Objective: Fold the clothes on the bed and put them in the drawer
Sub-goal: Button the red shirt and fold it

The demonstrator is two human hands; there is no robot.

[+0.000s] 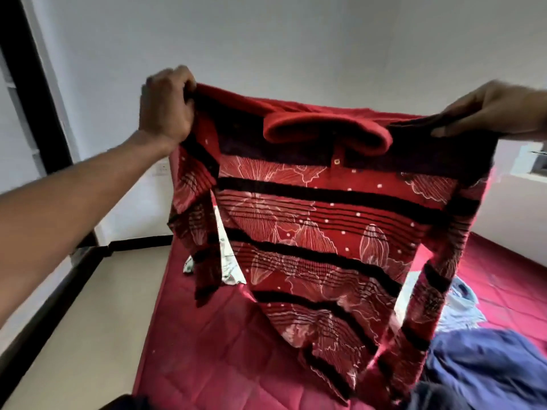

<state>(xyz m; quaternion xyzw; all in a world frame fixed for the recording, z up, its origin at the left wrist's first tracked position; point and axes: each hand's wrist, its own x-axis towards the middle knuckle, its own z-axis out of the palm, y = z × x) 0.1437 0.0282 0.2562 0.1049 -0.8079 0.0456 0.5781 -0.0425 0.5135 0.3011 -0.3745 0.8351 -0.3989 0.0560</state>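
Note:
A red collared shirt (319,220) with black stripes and a white leaf print hangs in the air over the bed, stretched between my hands. My left hand (165,108) grips its left shoulder with curled fingers. My right hand (491,110) pinches the right shoulder, thumb on the near side. The shirt's sleeves dangle at both sides and its hem hangs just above the red quilted mattress (213,344). The shirt hides much of the bed behind it.
A blue garment (488,368) lies crumpled at the lower right, a light blue one (461,303) beyond it. A white printed cloth (228,261) shows behind the shirt. Beige floor (88,321) and a dark door frame (32,84) lie left; white walls stand behind.

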